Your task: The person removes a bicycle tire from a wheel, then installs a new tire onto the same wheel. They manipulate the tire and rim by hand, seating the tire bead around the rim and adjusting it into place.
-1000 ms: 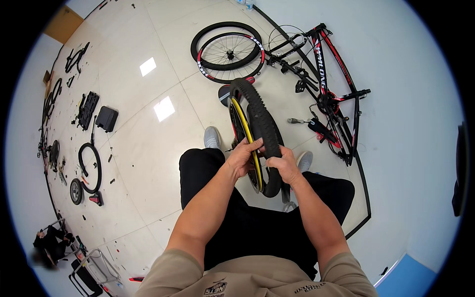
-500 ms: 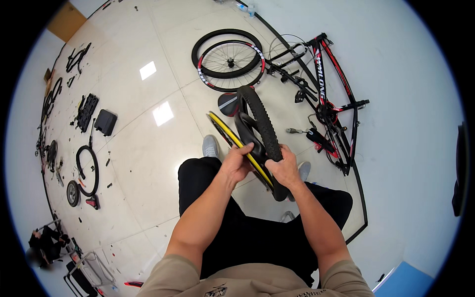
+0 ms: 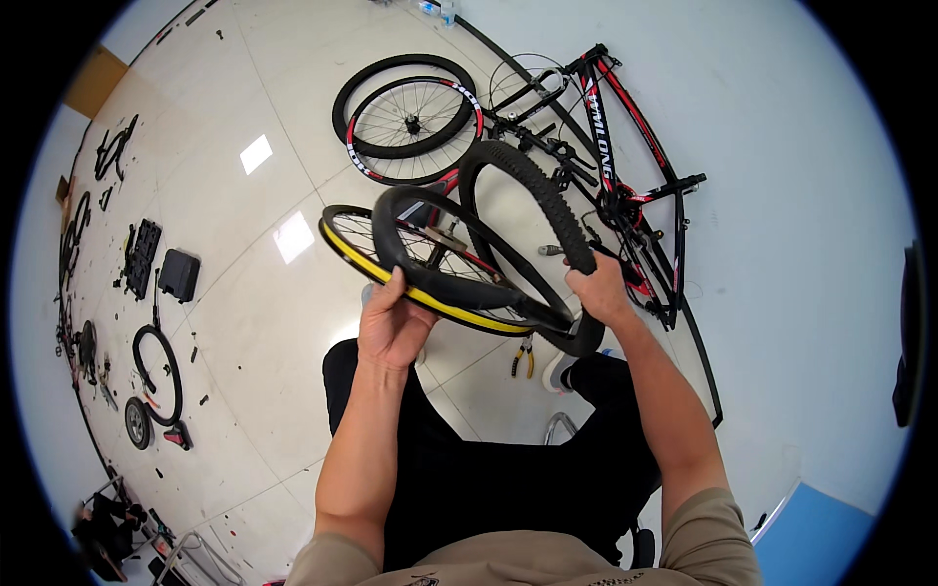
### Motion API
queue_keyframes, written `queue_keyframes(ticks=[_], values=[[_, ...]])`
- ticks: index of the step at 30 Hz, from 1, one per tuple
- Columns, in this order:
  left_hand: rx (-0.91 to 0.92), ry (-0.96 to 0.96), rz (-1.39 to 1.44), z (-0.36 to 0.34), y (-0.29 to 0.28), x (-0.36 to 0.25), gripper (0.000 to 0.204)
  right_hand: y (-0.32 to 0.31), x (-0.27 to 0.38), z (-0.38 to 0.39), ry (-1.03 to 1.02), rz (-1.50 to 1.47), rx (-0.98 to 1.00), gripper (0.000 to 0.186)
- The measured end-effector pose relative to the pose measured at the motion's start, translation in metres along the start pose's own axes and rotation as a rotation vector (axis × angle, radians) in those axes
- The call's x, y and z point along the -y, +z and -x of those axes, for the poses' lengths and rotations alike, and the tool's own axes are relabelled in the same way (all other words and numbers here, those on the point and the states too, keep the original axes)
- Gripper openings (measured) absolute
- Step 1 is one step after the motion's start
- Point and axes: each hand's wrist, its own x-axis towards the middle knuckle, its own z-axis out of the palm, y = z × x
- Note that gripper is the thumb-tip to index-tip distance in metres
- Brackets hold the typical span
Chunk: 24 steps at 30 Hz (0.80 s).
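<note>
My left hand (image 3: pixel 396 327) is closed around the near-left edge of a spoked bicycle wheel (image 3: pixel 357 256) with a yellow strip round its rim, thumb on top. A smooth black inner tube (image 3: pixel 384 217) lies slack over the wheel, beside that thumb. To the right, my right hand (image 3: pixel 603 291) grips a knobby black tire (image 3: pixel 523 166), which tilts upward away from the wheel. Tire, tube and wheel come together at the lower right, in front of my knees. How the tube sits inside the tire there cannot be made out.
Pliers with yellow handles (image 3: pixel 524 358) lie on the floor between my feet. Ahead are another wheel (image 3: pixel 352 146) with a loose tire (image 3: pixel 339 98) and a black-red bicycle frame (image 3: pixel 640 122) by the wall. A black case (image 3: pixel 180 275) lies left; a seated person (image 3: pixel 103 532) is at lower left.
My hands have moved apart, the left one leftward and the right one to the right and up. The wheel has tipped flatter, showing its spokes, and the tire and tube have spread away from it.
</note>
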Motion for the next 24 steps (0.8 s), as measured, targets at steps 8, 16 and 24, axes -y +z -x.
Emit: queue_keyframes(ticks=[8, 16, 24], values=[[-0.006, 0.024, -0.055, -0.003, -0.003, -0.003, 0.028, -0.05, -0.003, -0.056, -0.039, -0.075, -0.011, 0.026], [-0.137, -0.032, -0.181, -0.02, 0.001, 0.021, 0.041, -0.11, -0.015, -0.104, 0.106, -0.211, 0.083, 0.029], [-0.204, -0.101, -0.238, -0.026, 0.002, 0.04, 0.036, -0.138, -0.027, -0.143, 0.039, 0.025, -0.257, 0.034]])
